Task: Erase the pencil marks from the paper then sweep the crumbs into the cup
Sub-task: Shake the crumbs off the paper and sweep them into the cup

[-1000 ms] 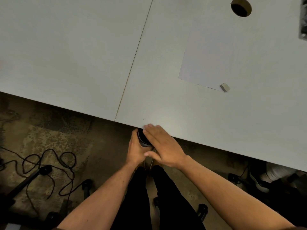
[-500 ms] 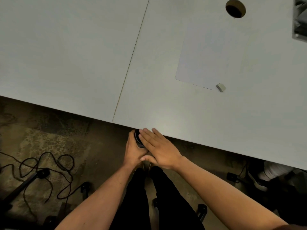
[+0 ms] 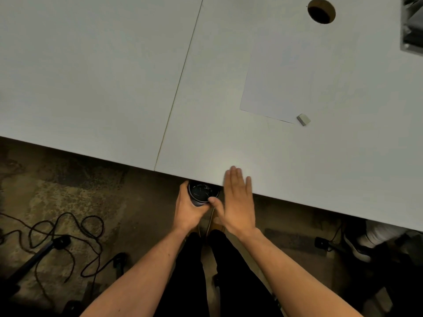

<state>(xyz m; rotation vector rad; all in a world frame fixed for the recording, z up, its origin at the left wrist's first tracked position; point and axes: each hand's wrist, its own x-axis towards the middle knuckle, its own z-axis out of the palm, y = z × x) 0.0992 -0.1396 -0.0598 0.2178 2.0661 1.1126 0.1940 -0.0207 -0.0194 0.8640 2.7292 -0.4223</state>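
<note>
My left hand [image 3: 187, 209] grips a dark cup [image 3: 201, 192] just below the near edge of the white table [image 3: 229, 145]; pale crumbs show inside it. My right hand [image 3: 239, 200] is flat with straight fingers, its fingertips over the table edge just right of the cup and its thumb by the cup's rim. A white sheet of paper [image 3: 295, 81] lies on the table at the right. A small grey eraser [image 3: 303, 119] sits at the paper's near right corner.
A round cable hole [image 3: 321, 10] is at the table's far right, and a grey metal object [image 3: 413, 24] sits at the right edge. A seam [image 3: 180, 81] splits the tabletop. Black cables [image 3: 64, 234] lie on the floor at left; a shoe [image 3: 359, 245] shows at right.
My right hand has lifted off the cup's mouth and shifted right, fingers now straight over the table edge. The cup's opening is uncovered. The left hand keeps its grip.
</note>
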